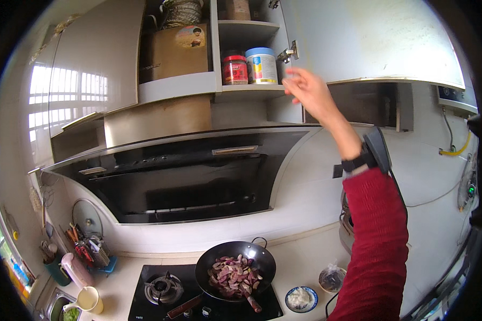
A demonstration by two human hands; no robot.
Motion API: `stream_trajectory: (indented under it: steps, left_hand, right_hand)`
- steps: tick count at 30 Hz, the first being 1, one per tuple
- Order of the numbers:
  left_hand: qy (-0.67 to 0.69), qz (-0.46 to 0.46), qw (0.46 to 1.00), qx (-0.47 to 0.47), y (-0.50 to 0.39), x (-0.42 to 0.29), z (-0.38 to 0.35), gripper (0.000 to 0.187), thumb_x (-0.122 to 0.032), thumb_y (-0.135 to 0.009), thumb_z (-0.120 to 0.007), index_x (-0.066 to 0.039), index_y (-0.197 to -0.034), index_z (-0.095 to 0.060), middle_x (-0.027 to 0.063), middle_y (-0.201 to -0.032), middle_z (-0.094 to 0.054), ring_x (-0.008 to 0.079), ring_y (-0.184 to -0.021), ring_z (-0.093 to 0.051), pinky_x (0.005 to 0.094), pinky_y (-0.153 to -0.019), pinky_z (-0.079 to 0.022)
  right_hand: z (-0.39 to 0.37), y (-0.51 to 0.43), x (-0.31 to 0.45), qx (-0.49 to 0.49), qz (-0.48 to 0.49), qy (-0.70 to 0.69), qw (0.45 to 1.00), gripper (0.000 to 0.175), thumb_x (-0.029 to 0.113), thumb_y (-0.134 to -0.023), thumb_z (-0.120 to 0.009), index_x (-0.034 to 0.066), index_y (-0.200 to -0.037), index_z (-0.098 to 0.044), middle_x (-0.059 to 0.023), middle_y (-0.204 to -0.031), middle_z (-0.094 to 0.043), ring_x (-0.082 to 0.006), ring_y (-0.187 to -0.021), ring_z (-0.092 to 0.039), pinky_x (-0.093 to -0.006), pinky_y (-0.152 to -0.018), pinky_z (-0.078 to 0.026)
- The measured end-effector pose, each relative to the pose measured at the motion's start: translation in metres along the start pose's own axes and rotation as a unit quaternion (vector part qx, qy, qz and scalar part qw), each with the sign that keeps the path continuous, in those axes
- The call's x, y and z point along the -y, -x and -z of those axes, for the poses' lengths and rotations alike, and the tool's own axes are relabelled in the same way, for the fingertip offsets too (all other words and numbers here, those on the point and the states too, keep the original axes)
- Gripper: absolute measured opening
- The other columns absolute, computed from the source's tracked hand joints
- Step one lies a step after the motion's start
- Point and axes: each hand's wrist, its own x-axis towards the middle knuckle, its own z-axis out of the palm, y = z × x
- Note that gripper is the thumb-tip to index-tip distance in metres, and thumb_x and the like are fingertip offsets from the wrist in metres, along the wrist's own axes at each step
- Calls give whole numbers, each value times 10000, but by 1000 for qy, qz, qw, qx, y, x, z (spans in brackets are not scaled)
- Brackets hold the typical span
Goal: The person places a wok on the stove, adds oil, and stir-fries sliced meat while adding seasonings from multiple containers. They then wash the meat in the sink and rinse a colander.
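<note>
My right hand (307, 91), in a dark red sleeve with a black strap at the wrist, is raised to the open wall cabinet. Its fingers are loosely bent and slightly apart, with nothing visible in them. Just left of the fingertips, a white canister with a blue lid (262, 66) stands on the lower shelf (247, 87). Beside it is a red-lidded jar (235, 70) bearing a red label. The cabinet door (365, 44) is swung wide to the right, above my forearm. My left hand is out of view.
Below the black range hood (184, 176), a wok (265, 261) of sliced purplish food sits on the gas hob (144, 297). A bowl of white food (301, 299) and a plastic-covered bowl (332, 278) stand to its right. A pitcher (89, 300) and a pink kettle (76, 269) are on the left.
</note>
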Motion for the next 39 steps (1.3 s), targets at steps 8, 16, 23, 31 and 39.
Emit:
stream_trajectory:
  steps: [8, 16, 23, 31, 39]
  left_hand:
    - [51, 24, 996, -72, 52, 13, 6, 321, -171, -866, -689, 7, -1129, -643, 62, -808, -670, 117, -708, -608, 283, -632, -518]
    - [51, 33, 994, -92, 49, 30, 11, 324, -160, -860, -702, 5, -1132, -642, 71, -815, -671, 124, -727, -611, 288, -660, -519]
    - [52, 57, 993, -94, 35, 38, 12, 321, -155, -860, -703, 4, -1132, -643, 70, -813, -671, 122, -726, -610, 285, -660, -517]
    - [54, 76, 992, -91, 26, 59, 10, 317, -149, -859, -703, 2, -1131, -644, 68, -810, -670, 121, -725, -609, 282, -660, -515]
    - [58, 68, 993, -77, 10, 72, 4, 312, -144, -858, -704, 0, -1129, -645, 65, -804, -668, 118, -724, -608, 277, -659, -511]
  right_hand:
    - [-23, -98, -53, -49, 161, 384, 908, 550, 275, -843, -639, 46, -1314, -472, -228, -1180, -542, -399, -1094, -548, -439, -914, -467]
    - [-57, -149, -35, -17, 91, 338, 936, 669, 370, -809, -664, 71, -1363, -441, -272, -1248, -498, -416, -1151, -509, -428, -982, -425]
    - [-110, -164, -21, 5, 6, 478, 878, 761, 423, -768, -642, 119, -1411, -371, -280, -1240, -517, -426, -1128, -536, -475, -924, -476]
    - [-131, -178, -30, 20, -97, 468, 878, 681, 335, -693, -717, -1, -1223, -452, -316, -1094, -603, -427, -1059, -594, -439, -908, -499]
    - [-113, -168, -29, -88, -76, 413, 903, 797, 467, -627, -756, 5, -1189, -431, -258, -1014, -647, -420, -965, -633, -438, -839, -503]
